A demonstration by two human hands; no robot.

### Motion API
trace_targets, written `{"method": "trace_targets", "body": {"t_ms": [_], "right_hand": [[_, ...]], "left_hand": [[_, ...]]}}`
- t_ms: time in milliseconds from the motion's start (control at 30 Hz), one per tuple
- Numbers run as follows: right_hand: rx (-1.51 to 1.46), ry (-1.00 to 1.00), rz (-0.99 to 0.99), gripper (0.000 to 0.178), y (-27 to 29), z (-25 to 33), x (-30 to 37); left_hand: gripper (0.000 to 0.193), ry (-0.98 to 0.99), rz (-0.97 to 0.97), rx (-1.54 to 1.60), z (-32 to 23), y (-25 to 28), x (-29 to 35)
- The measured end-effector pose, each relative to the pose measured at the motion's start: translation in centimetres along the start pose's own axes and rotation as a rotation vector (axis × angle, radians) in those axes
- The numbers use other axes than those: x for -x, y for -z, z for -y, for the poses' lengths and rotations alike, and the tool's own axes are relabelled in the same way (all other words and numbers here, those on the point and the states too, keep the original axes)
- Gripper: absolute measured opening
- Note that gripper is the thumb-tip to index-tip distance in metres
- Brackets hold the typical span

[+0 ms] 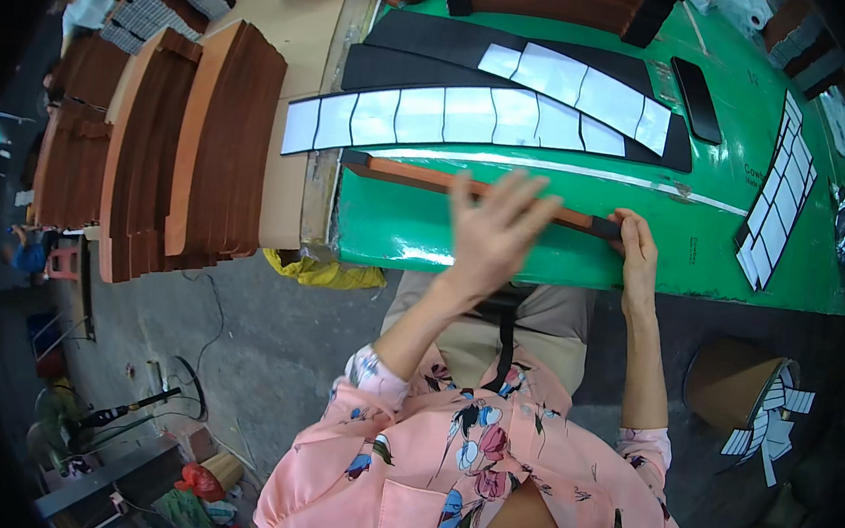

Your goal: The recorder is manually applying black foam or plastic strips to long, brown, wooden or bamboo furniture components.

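A long, narrow reddish-brown bar with black ends (410, 175) lies along the near side of a green-covered table (396, 222). My right hand (639, 251) grips its right black end between thumb and fingers. Over the middle of the bar is my left hand (500, 225), smeared by motion, its fingers spread; whether it touches the bar I cannot tell. Just beyond lie strips of white segmented pieces (424, 115) on black sheets (411, 35).
Tall stacks of curved brown pieces (224, 139) stand on a cardboard-coloured surface at left. A black phone (695, 99) and another white segmented sheet (778, 198) lie at right. Black-ended brown pieces (552, 1) stand at the back. A bin (726, 382) holding white scraps sits on the floor.
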State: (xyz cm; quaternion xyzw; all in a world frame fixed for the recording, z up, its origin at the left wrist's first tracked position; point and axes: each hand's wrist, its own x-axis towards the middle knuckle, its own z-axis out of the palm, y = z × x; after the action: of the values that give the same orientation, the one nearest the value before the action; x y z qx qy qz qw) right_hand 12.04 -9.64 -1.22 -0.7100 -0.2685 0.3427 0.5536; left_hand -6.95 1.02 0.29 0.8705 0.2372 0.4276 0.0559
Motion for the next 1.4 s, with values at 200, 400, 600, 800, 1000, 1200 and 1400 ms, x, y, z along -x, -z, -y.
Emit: {"method": "trace_targets", "body": {"t_ms": [200,400,600,800,1000,1200,1400], "right_hand": [[-0.012,0.049,-0.012,0.023,-0.3,-0.6,-0.2],[-0.040,0.048,-0.016,0.021,-0.8,-0.8,0.3],[-0.029,0.023,-0.008,0.026,-0.9,-0.4,-0.1],[-0.027,-0.047,0.009,0.034,1.2,-0.8,0.5],[-0.004,0.021,0.077,0.029,3.2,-1.5,-0.4],[0.004,0.079,-0.077,0.040,5.3,-0.1,-6.7],[0.185,0.040,-0.027,0.037,5.5,-2.4,-8.8]], "left_hand": [[0.034,0.822,-0.395,0.104,10.0,7.4,2.9],[0.017,1.213,-0.410,0.685,11.8,8.0,3.8],[0.015,1.228,-0.404,0.797,12.6,8.1,3.6],[0.037,1.280,-0.153,0.618,11.7,10.0,3.9],[0.032,1.088,-0.161,0.463,11.6,9.5,5.3],[0.038,0.932,0.104,0.065,13.1,6.0,0.6],[0.044,0.819,0.096,0.058,16.5,1.9,-0.4]]}}
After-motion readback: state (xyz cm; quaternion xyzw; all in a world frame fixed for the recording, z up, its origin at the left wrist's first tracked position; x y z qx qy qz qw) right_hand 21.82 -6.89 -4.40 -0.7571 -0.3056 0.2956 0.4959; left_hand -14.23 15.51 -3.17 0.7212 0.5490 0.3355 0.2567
